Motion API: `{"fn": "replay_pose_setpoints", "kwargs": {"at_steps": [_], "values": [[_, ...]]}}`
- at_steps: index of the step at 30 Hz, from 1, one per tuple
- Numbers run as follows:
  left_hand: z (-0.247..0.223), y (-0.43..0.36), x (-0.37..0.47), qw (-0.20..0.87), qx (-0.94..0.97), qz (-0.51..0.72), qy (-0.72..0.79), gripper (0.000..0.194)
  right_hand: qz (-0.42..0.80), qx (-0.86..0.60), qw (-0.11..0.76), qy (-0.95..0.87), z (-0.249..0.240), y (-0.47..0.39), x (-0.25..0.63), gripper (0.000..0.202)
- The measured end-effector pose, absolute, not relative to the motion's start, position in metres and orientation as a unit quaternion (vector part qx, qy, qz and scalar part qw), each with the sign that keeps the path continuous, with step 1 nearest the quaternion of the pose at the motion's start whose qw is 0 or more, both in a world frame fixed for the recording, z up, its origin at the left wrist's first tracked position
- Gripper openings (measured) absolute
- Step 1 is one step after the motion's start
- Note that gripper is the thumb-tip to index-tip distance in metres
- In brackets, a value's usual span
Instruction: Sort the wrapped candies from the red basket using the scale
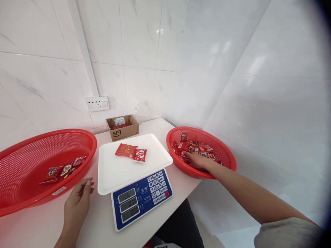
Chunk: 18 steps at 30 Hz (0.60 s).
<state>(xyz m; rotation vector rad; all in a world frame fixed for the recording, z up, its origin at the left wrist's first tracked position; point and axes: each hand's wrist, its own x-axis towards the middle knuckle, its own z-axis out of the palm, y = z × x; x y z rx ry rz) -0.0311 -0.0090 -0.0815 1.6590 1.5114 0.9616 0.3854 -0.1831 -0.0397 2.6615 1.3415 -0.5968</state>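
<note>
My right hand (195, 160) reaches into the right red basket (224, 151), among many small red packets (192, 146); its fingertips are hidden there. Near the left red basket (85, 137), my left hand (80, 198) hovers over the table's front part with its fingers loosely curled; whether anything is between them is hard to see. On the white tray of the scale (113, 172) lie an orange-red packet (126, 150) and a smaller red and white packet (140, 155), touching. A few packets (67, 169) rest in the left basket.
Behind the scale stands an open cardboard box (125, 132) with red items inside. The scale's blue keypad panel (142, 199) faces me at the table's front edge. A wall socket (98, 104) is on the tiled wall, and clear plastic (137, 112) lies beside the box.
</note>
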Motion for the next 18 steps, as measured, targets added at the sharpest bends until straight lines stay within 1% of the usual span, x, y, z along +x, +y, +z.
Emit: {"fn": "replay_pose_setpoints", "kwargs": {"at_steps": [5,7,9,12,14,18], "values": [[-0.083,-0.009,-0.033,0.348,0.639,0.366,0.580,0.042,-0.162,0.882,0.028,0.441,-0.038,-0.185,0.391,0.034],[-0.084,-0.008,-0.033,0.349,0.639,0.368,0.579,0.042,-0.147,0.885,0.018,0.442,-0.037,-0.184,0.396,0.027],[-0.084,-0.008,-0.033,0.350,0.638,0.365,0.580,0.043,-0.128,0.888,0.003,0.443,-0.036,-0.184,0.401,0.025],[-0.083,-0.009,-0.032,0.353,0.639,0.363,0.579,0.043,-0.108,0.890,-0.018,0.442,-0.033,-0.184,0.405,0.028],[-0.082,-0.010,-0.032,0.354,0.641,0.364,0.576,0.043,-0.118,0.886,-0.020,0.448,-0.034,-0.185,0.405,0.035],[-0.083,-0.009,-0.031,0.358,0.641,0.360,0.576,0.044,-0.170,0.874,0.012,0.455,-0.041,-0.187,0.401,0.069]]}}
